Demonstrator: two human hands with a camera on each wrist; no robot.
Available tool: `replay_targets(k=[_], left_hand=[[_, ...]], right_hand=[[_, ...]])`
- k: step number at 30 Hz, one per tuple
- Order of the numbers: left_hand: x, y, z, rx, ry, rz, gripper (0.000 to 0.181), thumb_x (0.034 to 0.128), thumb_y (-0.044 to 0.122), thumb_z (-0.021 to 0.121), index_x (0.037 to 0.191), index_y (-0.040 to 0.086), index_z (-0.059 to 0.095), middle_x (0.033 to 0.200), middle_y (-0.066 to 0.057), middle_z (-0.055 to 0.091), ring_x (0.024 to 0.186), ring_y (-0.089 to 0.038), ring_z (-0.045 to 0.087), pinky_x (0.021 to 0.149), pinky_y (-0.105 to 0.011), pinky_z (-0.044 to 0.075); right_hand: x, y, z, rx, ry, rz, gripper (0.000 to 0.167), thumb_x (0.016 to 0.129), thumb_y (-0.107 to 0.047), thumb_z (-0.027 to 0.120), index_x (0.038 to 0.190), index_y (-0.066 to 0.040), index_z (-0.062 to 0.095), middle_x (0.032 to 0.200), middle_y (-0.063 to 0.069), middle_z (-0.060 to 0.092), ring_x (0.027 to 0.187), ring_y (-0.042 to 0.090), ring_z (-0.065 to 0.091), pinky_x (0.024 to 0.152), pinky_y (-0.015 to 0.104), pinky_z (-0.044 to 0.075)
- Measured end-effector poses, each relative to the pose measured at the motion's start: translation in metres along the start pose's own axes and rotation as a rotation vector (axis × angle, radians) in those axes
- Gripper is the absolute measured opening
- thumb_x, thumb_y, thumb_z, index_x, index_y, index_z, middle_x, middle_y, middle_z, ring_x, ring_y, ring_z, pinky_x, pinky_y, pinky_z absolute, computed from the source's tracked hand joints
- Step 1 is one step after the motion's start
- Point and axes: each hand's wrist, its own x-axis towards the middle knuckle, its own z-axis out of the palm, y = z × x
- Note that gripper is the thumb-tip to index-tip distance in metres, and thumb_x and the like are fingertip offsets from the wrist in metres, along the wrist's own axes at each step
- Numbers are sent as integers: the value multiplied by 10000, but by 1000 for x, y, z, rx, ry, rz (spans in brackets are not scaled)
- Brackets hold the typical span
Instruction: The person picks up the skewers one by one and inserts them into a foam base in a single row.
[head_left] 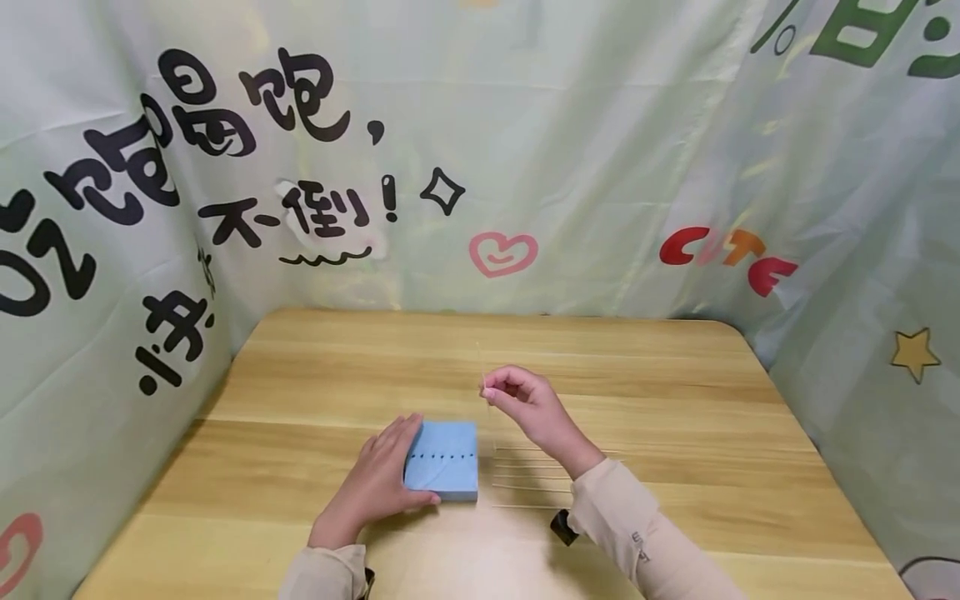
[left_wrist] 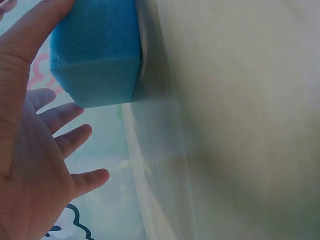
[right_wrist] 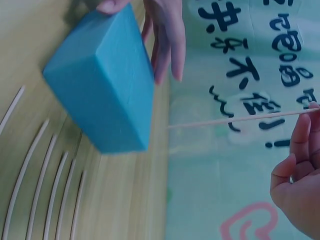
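A blue foam block (head_left: 442, 475) with a row of small dark dots across its top sits on the table. My left hand (head_left: 381, 475) holds its left side, thumb at the front face and fingers toward the far corner; in the left wrist view some fingers (left_wrist: 75, 137) spread out past the block. Above and beyond the block's right side, my right hand (head_left: 528, 408) pinches a thin wooden stick (right_wrist: 225, 121) between thumb and fingertips. In the head view the stick looks faint and roughly upright.
Several more thin wooden sticks (head_left: 528, 487) lie roughly parallel on the wooden table (head_left: 300, 375), right of the block, partly under the right forearm. A printed cloth (head_left: 585, 167) hangs around the back and sides. Something black (head_left: 564, 527) is at the right sleeve.
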Motion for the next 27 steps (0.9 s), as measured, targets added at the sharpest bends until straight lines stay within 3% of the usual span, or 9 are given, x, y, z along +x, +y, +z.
replay_targets(k=[12,19,27], left_hand=[[1,-1,-1,-26,-22,-32,1230,560,558,846,1508,93,215,1519,-107,313,1410,-284,234,1099,-586,200],[2,-1,-1,-31,-29,-33,1235,557,554,851,1503,74,219,1506,-120,336,1398,-304,260,1082,-602,224],[3,-3,-1,-17,-27,-31,1246,564,569,841,1515,96,188,1514,-90,329,1400,-282,260,1075,-604,235]], right_hand=[[18,1,45,23,-45,-50,93,926,-76,592,961,7,615,952,136,625,819,181,587,712,281,507],[24,7,60,20,-26,-55,89,921,-70,598,962,9,606,907,175,621,830,324,583,688,233,462],[29,12,73,-66,6,-55,75,913,-37,599,958,18,621,878,142,627,810,124,524,744,284,402]])
